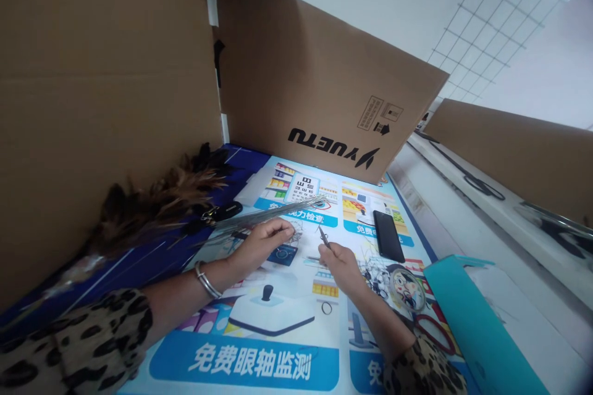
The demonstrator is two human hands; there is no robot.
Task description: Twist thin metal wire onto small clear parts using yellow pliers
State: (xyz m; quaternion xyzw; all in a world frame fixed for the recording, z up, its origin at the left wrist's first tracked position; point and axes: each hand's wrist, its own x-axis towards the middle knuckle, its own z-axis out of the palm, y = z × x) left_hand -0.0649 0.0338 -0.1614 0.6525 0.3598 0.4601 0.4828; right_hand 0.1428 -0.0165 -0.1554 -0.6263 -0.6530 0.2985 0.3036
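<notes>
My left hand (266,241) rests on a printed poster (259,358) with its fingers curled in a pinch on something too small to name, beside a bundle of thin metal wires (273,213). A silver bracelet sits on that wrist. My right hand (340,262) is closed on small dark pliers (324,236) whose tip points up and to the left. The two hands lie close together near the middle of the poster.
A black phone (388,235) lies on the poster to the right. A feather duster (162,200) lies at the left. Cardboard walls (324,86) enclose the back and left. A teal box (467,315) and a roll of tape (406,287) sit at the right.
</notes>
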